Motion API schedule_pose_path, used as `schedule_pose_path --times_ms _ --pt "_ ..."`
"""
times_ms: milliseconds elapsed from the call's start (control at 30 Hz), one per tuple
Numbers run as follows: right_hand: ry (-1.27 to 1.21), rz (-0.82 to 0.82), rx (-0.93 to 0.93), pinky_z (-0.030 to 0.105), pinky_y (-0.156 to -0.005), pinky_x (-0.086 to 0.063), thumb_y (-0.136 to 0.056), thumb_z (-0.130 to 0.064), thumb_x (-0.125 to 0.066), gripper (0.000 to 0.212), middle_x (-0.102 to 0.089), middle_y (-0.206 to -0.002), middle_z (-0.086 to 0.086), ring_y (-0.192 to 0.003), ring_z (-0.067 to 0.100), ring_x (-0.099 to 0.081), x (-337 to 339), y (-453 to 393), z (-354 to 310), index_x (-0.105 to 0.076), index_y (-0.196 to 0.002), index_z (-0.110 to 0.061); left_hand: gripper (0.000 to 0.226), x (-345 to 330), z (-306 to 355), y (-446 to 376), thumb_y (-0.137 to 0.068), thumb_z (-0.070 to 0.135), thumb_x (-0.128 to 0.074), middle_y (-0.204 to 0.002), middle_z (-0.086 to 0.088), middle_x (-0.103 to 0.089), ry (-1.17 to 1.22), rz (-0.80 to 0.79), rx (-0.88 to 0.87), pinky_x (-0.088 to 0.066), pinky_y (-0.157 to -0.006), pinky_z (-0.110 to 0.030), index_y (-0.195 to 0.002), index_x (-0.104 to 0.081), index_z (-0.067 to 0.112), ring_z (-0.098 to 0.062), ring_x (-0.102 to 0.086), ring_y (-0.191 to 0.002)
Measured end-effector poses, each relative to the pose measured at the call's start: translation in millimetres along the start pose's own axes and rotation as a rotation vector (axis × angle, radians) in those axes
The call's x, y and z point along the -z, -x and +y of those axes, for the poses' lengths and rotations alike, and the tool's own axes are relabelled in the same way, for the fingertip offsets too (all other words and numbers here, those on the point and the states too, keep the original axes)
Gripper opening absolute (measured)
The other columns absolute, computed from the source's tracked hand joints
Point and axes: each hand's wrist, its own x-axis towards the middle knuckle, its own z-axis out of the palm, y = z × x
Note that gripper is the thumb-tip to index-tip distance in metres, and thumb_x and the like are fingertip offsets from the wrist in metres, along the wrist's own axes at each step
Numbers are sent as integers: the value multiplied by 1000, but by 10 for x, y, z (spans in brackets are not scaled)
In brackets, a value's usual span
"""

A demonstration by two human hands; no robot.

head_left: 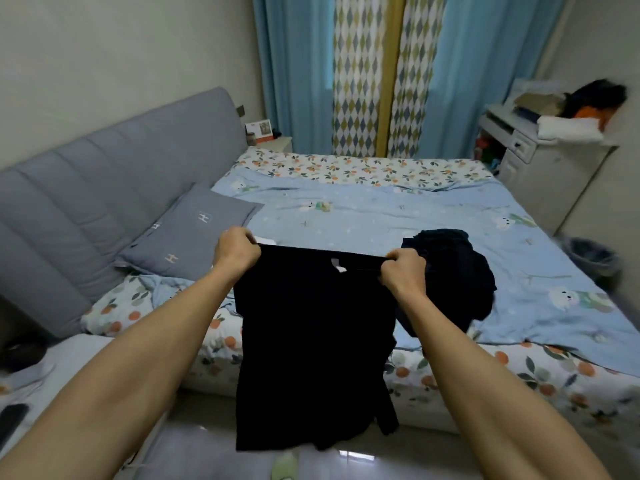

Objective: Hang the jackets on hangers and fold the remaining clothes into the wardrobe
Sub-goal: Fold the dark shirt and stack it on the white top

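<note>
- A black, soft fabric garment (311,348) hangs in the centre of the frame, held up by its top edge in front of the bed; its lower part drops toward the pale glossy floor (194,448) at the bottom of the frame.
- The left hand (236,251), left of centre, has its fingers curled tight round the garment's upper left corner.
- The right hand (403,271), just right of centre, pinches the upper right corner in a closed fist; the top edge is stretched nearly straight between the two hands.
- A small white label (337,265) shows just below that top edge.
- A crumpled pile of dark clothes (457,271) lies on the light blue printed quilt (381,213), right of centre, partly hidden behind the right hand.
- A grey square pillow (194,230) leans against the grey padded headboard (86,188) at the left of the frame.
- Blue curtains with a diamond-patterned panel (360,74) fill the upper centre.
- A white cabinet (533,157) piled with folded items stands at the upper right.
</note>
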Motion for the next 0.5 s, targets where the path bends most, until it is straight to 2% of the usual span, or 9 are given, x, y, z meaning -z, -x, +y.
schedule_pose_path --times_ms 100,167,233,300,400,433,500 --pt "-28 -9 -57 41 -62 -56 -76 5 -42 30 -66 -72 8 -68 32 -65 -11 76 119 -68 -76 -10 14 -73 -62 133 -78 6 -59 -84 -12 -62 3 46 39 -51 -74 -34 -82 -70 14 -35 -61 -82" --pt "-119 7 -96 46 -59 -55 -73 2 -39 27 -65 -70 13 -67 39 -65 6 109 156 -65 -69 -7 14 -136 -90 179 -76 5 -55 -76 -12 -64 167 17 101 -57 -70 -35 -71 -67 11 -32 -65 -69" --pt "-106 54 -93 40 -52 -45 -74 -1 -39 22 -56 -61 12 -63 39 -55 47 128 211 -47 -55 -9 15 -171 -120 217 -79 5 -54 -67 -12 -57 373 -82 175 -54 -57 -31 -65 -57 9 -27 -60 -53" --pt "-56 37 -65 28 -46 -29 -82 -3 -45 31 -43 -53 3 -55 22 -40 115 192 313 -36 -53 -13 17 -209 -185 249 -83 9 -59 -67 -12 -58 509 -162 219 -47 -53 -27 -66 -59 9 -25 -57 -50" --pt "-45 -87 -41 24 -48 -26 -87 -12 -54 27 -44 -49 -8 -46 7 -37 151 291 493 -49 -61 -8 15 -284 -262 334 -82 8 -58 -64 -7 -64 565 -185 213 -40 -48 -23 -75 -71 6 -21 -61 -50" --pt "-31 -136 -36 22 -49 -28 -88 -13 -56 23 -50 -53 -8 -47 5 -39 140 346 549 -55 -66 -7 16 -333 -299 360 -81 5 -58 -62 -7 -63 574 -181 217 -37 -46 -22 -77 -73 5 -20 -61 -49" --pt "16 -216 -24 20 -54 -36 -85 -9 -59 7 -63 -75 -3 -62 7 -53 107 452 631 -65 -84 -9 12 -391 -355 402 -80 3 -60 -62 -11 -62 578 -145 236 -35 -44 -22 -76 -72 3 -18 -59 -44"
